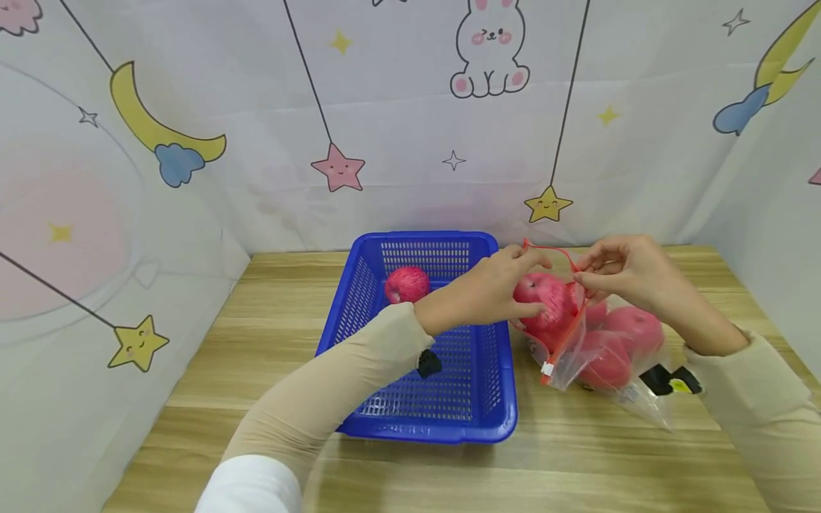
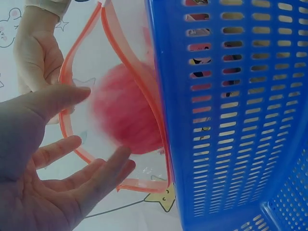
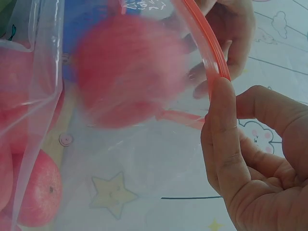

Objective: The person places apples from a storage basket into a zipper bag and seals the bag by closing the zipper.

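Observation:
My left hand is at the mouth of a clear zip bag, its fingers spread apart. A red apple, blurred in both wrist views, is inside the bag's opening just beyond those fingertips. My right hand pinches the bag's orange-red zip edge between thumb and fingers, and the mouth gapes wide. Several more apples lie lower in the bag on the table. One other apple sits in the back left of a blue basket.
The basket stands left of the bag, its right wall close beside the bag's mouth. A white slider hangs at the near end of the zip. Behind the wooden table hangs a printed white cloth.

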Tool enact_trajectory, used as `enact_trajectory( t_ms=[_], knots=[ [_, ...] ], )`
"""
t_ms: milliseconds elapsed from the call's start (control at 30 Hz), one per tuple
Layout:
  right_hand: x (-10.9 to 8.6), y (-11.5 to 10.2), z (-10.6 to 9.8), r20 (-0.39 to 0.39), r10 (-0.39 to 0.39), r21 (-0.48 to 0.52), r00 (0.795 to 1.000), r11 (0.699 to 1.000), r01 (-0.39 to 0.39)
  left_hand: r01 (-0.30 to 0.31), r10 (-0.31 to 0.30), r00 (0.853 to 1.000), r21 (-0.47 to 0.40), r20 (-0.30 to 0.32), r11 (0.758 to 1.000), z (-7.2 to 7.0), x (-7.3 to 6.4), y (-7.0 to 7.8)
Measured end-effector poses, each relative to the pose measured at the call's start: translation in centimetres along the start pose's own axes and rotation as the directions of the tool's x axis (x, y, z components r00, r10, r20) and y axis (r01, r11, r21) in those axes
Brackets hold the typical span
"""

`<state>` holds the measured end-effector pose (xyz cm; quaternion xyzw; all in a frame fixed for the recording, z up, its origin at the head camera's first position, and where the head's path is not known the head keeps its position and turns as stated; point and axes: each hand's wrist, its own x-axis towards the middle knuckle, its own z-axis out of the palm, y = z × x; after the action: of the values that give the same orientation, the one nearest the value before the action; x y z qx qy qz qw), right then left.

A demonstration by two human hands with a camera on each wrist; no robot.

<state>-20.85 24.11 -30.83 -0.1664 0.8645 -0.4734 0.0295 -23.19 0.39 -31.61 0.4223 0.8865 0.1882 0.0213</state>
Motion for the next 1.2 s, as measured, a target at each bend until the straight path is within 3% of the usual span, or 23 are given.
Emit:
enact_trajectory(
  t_ms=[200, 500, 667, 1200],
  knots=[
    [0.0, -0.2, 0.1, 0.002, -0.014, 0.006, 1.000, 1.000, 0.014, -0.001, 0.001, 1.000, -0.005, -0.017, 1.000, 0.0, -0.2, 0.2],
    [0.0, -0.2, 0.2, 0.002, -0.020, -0.001, 1.000, 1.000, 0.020, -0.026, 0.028, 0.998, 0.025, -0.062, 0.999, -0.4, -0.7, -0.5],
    [0.0, -0.1, 0.2, -0.002, -0.020, -0.010, 1.000, 1.000, 0.020, -0.024, 0.024, 0.996, -0.005, -0.081, 1.000, -0.9, -1.4, -1.0],
    [-0.1, -0.2, -0.1, -0.032, -0.017, -0.067, 0.999, 0.998, 0.015, 0.109, -0.104, 0.992, 0.074, -0.071, 0.991, -2.3, -4.1, -3.8]
  ],
)
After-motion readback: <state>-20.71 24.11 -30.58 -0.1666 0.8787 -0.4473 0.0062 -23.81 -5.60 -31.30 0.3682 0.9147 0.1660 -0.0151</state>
